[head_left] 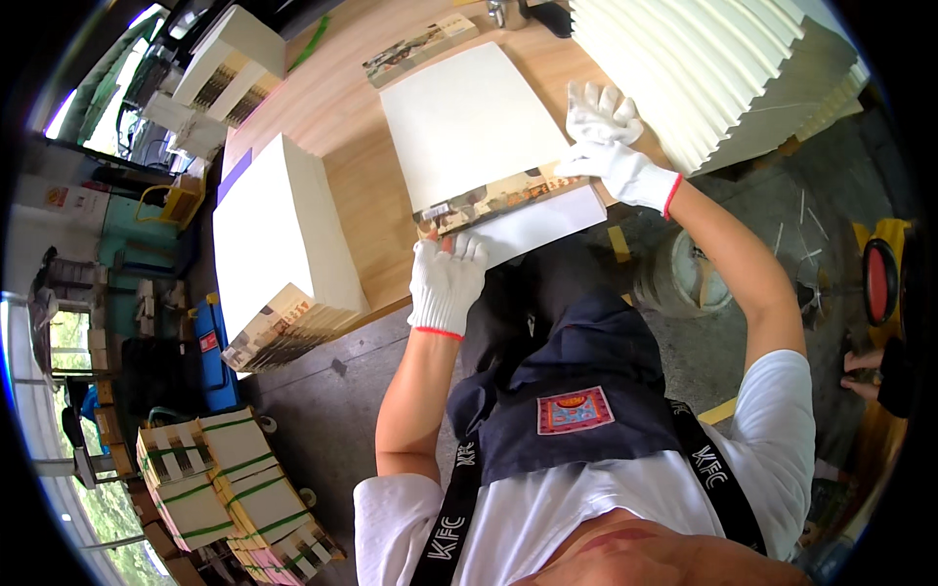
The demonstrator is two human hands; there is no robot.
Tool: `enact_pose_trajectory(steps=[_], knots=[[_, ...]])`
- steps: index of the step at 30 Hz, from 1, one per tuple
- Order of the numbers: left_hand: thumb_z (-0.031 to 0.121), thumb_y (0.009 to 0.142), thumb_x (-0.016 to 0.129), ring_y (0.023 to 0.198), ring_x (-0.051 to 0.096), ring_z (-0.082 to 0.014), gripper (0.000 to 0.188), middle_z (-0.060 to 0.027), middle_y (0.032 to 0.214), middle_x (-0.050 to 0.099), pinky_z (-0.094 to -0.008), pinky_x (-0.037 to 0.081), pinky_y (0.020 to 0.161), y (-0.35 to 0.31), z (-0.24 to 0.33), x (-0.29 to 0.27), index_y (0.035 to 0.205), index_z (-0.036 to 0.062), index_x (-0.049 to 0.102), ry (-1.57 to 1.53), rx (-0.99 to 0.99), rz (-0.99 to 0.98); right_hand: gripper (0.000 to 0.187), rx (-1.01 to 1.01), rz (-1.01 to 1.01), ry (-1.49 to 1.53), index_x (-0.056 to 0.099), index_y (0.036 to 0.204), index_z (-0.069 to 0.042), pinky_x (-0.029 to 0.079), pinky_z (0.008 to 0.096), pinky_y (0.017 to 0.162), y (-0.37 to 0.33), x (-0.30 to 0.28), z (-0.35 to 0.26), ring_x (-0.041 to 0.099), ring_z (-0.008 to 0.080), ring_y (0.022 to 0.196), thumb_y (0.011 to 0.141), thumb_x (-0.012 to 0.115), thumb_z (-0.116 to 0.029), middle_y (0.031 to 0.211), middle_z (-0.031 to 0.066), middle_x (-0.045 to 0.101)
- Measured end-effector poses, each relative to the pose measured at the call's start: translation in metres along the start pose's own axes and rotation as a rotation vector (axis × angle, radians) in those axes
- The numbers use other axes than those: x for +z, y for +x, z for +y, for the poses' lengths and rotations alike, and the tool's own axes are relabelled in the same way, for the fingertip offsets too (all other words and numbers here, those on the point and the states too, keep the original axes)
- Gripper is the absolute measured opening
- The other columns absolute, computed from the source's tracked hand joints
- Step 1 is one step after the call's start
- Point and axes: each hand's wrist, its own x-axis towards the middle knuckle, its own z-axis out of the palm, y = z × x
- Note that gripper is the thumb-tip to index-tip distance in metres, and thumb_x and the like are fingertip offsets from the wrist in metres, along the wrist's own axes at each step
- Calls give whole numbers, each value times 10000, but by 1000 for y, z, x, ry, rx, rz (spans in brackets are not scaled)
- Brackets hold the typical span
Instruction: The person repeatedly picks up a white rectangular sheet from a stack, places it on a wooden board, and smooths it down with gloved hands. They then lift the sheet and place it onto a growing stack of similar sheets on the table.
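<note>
On the wooden table in front of me lies a flat white sheet or board (pixel 469 117), with a brown patterned strip (pixel 498 198) along its near side. A plain white flap (pixel 557 227) sticks out past the table's near edge. My left hand (pixel 447 283), in a white red-cuffed glove with bare fingertips, is closed at the strip's left end; its thumb is hidden. My right hand (pixel 623 174), gloved too, rests with outstretched fingers on the strip's right end. Just beyond it is a loose white glove (pixel 601 112).
A thick stack of white pieces with patterned edges (pixel 283 244) stands at the left of the table (pixel 342 146). At the right rises a tall ridged white stack (pixel 694 68). A patterned block (pixel 420 49) lies at the back. A round bin (pixel 684 273) stands on the floor.
</note>
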Motion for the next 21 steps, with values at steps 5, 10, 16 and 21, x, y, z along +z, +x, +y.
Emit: enact_pose_trajectory(steps=[5,10,16,21], knots=[[130,942,537,1172,559,-309,146,-100,1196,591,-540,461,1051,57,4,4,1087,112,533,-5,76,-130,511,468,256,214,516,1396,-39,399,415,1015,46,-17,-13,480,281,1268,987,565,-339,1386,195,528],[157,932,511,1102,617,-322,167,-128,1140,606,-498,576,909,62,39,16,1067,59,520,86,67,-47,709,1001,324,-547,477,1441,-162,354,252,1016,102,-30,-79,338,233,1377,932,481,-657,1403,105,483],[50,918,538,1068,626,-345,211,-142,1129,602,-569,546,943,16,76,37,1125,82,511,258,125,-110,511,639,222,1089,561,1301,-62,491,313,875,107,-7,-43,600,191,1041,980,553,-459,1216,63,615],[77,882,613,1013,608,-261,449,-107,1115,555,-508,585,850,-32,115,1,1311,115,487,407,396,-319,392,456,524,1099,530,1338,9,501,268,940,118,33,-83,613,165,1113,1005,577,-193,1255,91,629]])
